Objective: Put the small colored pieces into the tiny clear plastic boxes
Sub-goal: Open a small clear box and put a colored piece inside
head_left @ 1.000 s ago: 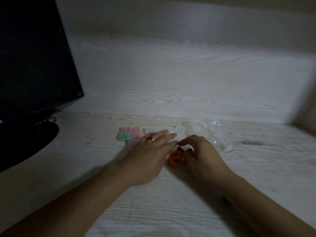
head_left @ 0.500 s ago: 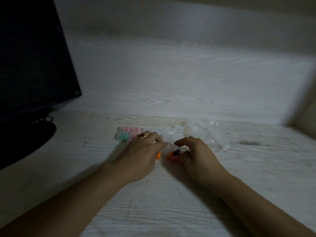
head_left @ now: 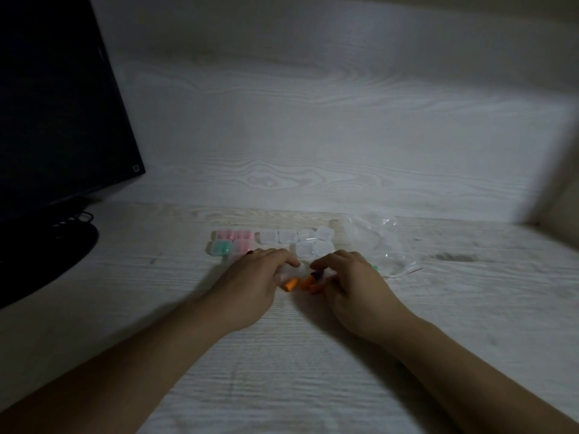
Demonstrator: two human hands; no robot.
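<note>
My left hand point(head_left: 258, 278) curls its fingers over a tiny clear box point(head_left: 289, 272) on the desk. Just right of it, my right hand point(head_left: 352, 285) pinches a dark purple piece point(head_left: 316, 273) between thumb and index finger. Two orange pieces point(head_left: 292, 284) lie between the hands, partly hidden by the fingers. Behind the hands stand several empty clear boxes point(head_left: 305, 249). Left of them are boxes filled with pink pieces point(head_left: 242, 236) and one with green pieces point(head_left: 221, 247). A green piece point(head_left: 376, 268) peeks out past my right hand.
A crumpled clear plastic bag point(head_left: 379, 242) lies behind my right hand. A dark monitor point(head_left: 56, 104) on a round black base point(head_left: 47, 255) fills the left side. The pale wood-grain desk point(head_left: 313, 355) meets a wall of the same grain behind the boxes.
My left hand drew back from the box row toward me and now covers a clear box. The right hand with the purple piece has shifted slightly nearer to it.
</note>
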